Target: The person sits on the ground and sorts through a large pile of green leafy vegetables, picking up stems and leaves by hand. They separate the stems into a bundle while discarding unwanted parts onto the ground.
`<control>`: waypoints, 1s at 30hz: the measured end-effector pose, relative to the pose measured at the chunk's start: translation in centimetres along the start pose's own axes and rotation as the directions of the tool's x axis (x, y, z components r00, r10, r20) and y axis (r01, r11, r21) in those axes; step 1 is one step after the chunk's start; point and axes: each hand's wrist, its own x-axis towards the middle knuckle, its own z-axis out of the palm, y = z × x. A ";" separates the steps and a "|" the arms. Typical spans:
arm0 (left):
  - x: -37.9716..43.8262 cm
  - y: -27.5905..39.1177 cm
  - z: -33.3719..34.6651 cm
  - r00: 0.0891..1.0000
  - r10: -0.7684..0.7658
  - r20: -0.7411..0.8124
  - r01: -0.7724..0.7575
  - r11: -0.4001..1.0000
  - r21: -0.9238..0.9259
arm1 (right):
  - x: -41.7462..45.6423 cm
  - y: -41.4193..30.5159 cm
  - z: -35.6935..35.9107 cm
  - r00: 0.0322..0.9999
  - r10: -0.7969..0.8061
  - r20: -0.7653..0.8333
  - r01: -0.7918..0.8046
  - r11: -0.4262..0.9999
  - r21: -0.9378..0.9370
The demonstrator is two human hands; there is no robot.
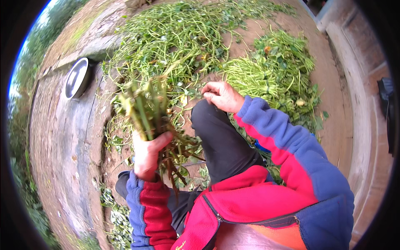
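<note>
A bunch of green leafy stems (pixel 145 109) is gripped in my left hand (pixel 148 154), its paler stalks pointing up and brownish, wilted ends hanging down to the right. The upper part of the bunch is blurred. Above my right knee, my right hand (pixel 223 95) has its fingers curled in with the tips close together; whether something small sits between them cannot be made out. Just beyond that hand lies a pile of tied green bundles (pixel 265 78), with dark bands around some of the stalks. A wide heap of loose green vines (pixel 175 40) spreads over the ground ahead.
A metal basin (pixel 76 78) sits on the paved strip (pixel 68 150) at the left. Loose leaves (pixel 120 218) lie by my left sleeve. Something blue (pixel 262 146) shows beside my right thigh. A raised ledge (pixel 359 81) runs along the right, with a dark object (pixel 387 106) on it.
</note>
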 end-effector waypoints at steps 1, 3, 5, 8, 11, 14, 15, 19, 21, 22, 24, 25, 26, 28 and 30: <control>0.0 0.5 0.2 0.997 -0.045 0.063 0.045 0.999 0.008 | 0.5 -0.8 1.4 0.997 -0.034 0.073 0.033 0.999 0.016; 0.2 0.7 0.6 0.987 0.010 0.159 -0.008 1.000 -0.016 | 1.4 -1.8 4.1 0.968 -0.127 0.214 0.096 0.984 0.151; 0.1 0.5 0.4 0.980 0.028 0.197 -0.026 1.000 -0.015 | 1.5 -2.8 6.3 0.928 -0.230 0.294 0.130 0.938 0.323; 0.5 -0.6 0.5 0.972 0.031 0.233 -0.037 0.999 0.019 | 0.8 -4.4 6.9 0.900 -0.369 0.232 0.297 0.908 0.295; 0.4 -0.8 0.5 0.976 0.004 0.219 -0.007 1.000 0.012 | 0.3 -4.1 7.0 0.952 -0.200 0.232 0.040 0.832 0.554; 0.1 -1.2 0.3 0.977 -0.023 0.214 0.024 1.000 0.000 | 0.3 -3.4 6.6 0.958 -0.154 0.243 -0.001 0.843 0.538; 0.0 -1.1 0.4 0.974 -0.031 0.224 0.037 0.999 -0.022 | 0.2 -3.4 6.4 0.963 -0.118 0.244 -0.016 0.875 0.484; -0.4 -1.3 0.3 0.969 -0.023 0.247 0.037 0.998 -0.049 | 0.3 -3.7 6.7 0.967 -0.159 0.199 -0.016 0.741 0.671; -0.5 -1.5 0.2 0.967 -0.038 0.252 0.065 0.993 -0.099 | 0.5 -3.6 6.0 0.966 -0.157 0.206 -0.006 0.781 0.625; -0.4 -1.6 0.1 0.966 -0.039 0.254 0.072 0.990 -0.125 | 0.6 -3.1 5.7 0.968 -0.131 0.215 -0.013 0.827 0.563; -0.4 -2.0 -0.1 0.965 -0.041 0.258 0.088 0.981 -0.173 | 0.5 -2.9 5.7 0.962 -0.089 0.257 -0.050 0.870 0.490; -0.3 -2.2 -0.2 0.961 -0.047 0.272 0.106 0.973 -0.206 | 0.3 -3.1 6.1 0.959 -0.064 0.276 -0.080 0.872 0.484; -0.3 -2.5 -0.3 0.957 -0.052 0.287 0.123 0.963 -0.238 | -0.1 -3.3 6.7 0.955 -0.040 0.294 -0.110 0.872 0.476; -0.4 -2.4 -0.5 0.952 -0.055 0.301 0.139 0.954 -0.266 | 0.4 -2.4 6.7 0.949 -0.067 0.309 -0.028 0.956 0.292; -0.5 -2.5 -0.6 0.952 -0.062 0.300 0.144 0.954 -0.262 | 0.6 -1.5 6.1 0.935 0.003 0.356 -0.108 0.955 0.277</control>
